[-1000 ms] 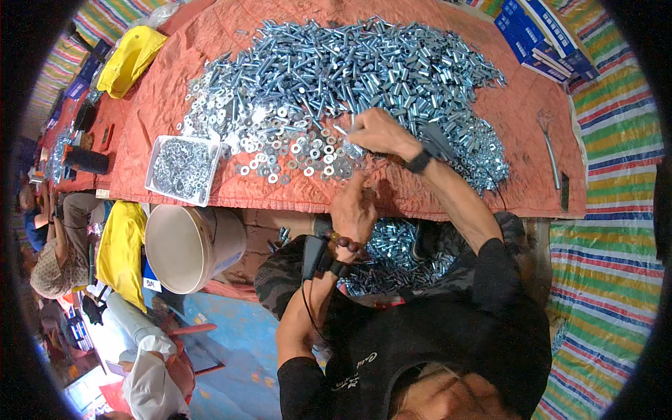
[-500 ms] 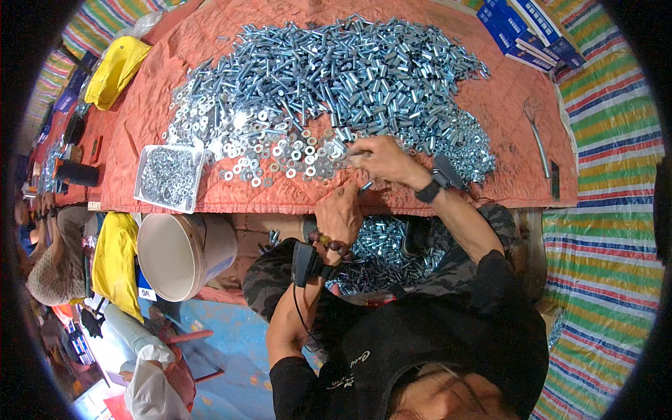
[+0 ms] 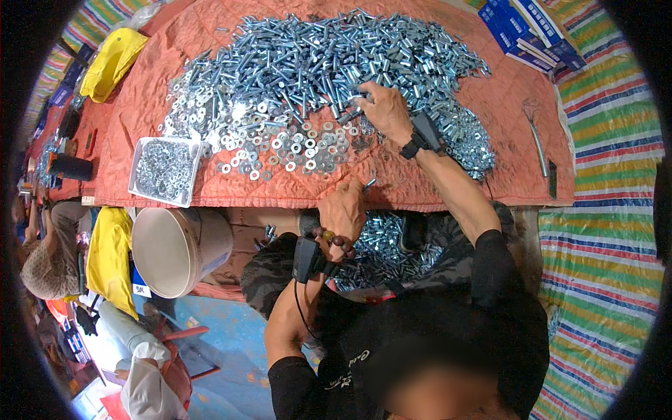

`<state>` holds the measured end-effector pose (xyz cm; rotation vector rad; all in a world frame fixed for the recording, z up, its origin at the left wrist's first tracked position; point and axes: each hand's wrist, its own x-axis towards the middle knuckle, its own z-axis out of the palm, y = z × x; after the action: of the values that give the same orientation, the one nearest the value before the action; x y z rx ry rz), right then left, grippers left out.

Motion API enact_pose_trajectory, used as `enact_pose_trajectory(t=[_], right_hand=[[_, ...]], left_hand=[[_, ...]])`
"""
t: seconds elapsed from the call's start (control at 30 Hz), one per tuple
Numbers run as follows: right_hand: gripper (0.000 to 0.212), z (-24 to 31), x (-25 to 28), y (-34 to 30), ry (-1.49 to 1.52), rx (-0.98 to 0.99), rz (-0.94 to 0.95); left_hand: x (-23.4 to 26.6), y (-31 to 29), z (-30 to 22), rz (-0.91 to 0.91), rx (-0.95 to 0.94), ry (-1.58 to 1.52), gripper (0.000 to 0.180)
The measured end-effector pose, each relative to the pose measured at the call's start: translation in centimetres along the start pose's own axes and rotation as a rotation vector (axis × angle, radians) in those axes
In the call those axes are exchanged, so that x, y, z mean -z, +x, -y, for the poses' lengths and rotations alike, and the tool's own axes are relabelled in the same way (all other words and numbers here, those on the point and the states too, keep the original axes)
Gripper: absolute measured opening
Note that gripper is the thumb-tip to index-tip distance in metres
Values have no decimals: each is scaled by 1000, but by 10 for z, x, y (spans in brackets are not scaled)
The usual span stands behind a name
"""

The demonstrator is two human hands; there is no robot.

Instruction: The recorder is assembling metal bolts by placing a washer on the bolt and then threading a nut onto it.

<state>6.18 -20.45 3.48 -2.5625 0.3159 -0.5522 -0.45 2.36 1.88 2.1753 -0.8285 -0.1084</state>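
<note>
My left hand [image 3: 341, 208] is closed at the table's front edge. A short silvery bolt [image 3: 369, 184] sticks out past its fingers; the rest of it is hidden. Farther up and to the right, my right hand [image 3: 386, 112] reaches over the lower edge of a large heap of metal bolts and sleeves [image 3: 336, 59]. Its thumb and forefinger are apart, with loose sleeves right beside the fingertips. Flat washers [image 3: 294, 148] lie scattered to the left of that hand, and small nuts [image 3: 472, 143] are heaped to its right.
A white tray of small rings [image 3: 134, 171] stands on the red-covered table [image 3: 511, 178] at left. Below it is a pale bucket [image 3: 155, 252]. More metal pieces [image 3: 381, 245] lie between my legs. A wrench [image 3: 537, 143] and blue boxes [image 3: 521, 31] are at right. Another person [image 3: 56, 252] sits far left.
My right hand has moved up and away from my left hand, from the washers' edge to the bolt and sleeve heap. My left hand stays nearly in place with the bolt.
</note>
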Motion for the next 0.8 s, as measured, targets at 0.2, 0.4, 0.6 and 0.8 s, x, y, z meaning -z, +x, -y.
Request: enact_pose_trajectory(t=[0.2, 0.4, 0.6, 0.8], right_hand=[[17, -10, 14, -36, 98, 95, 78], [17, -1, 5, -57, 65, 128, 136], [18, 12, -1, -46, 6, 44, 218], [18, 1, 0, -50, 80, 86, 251]], left_hand=[[1, 4, -1, -1, 15, -29, 22], [0, 5, -2, 5, 23, -48, 22], [-2, 7, -3, 11, 30, -61, 21], [-3, 10, -5, 18, 33, -71, 21]])
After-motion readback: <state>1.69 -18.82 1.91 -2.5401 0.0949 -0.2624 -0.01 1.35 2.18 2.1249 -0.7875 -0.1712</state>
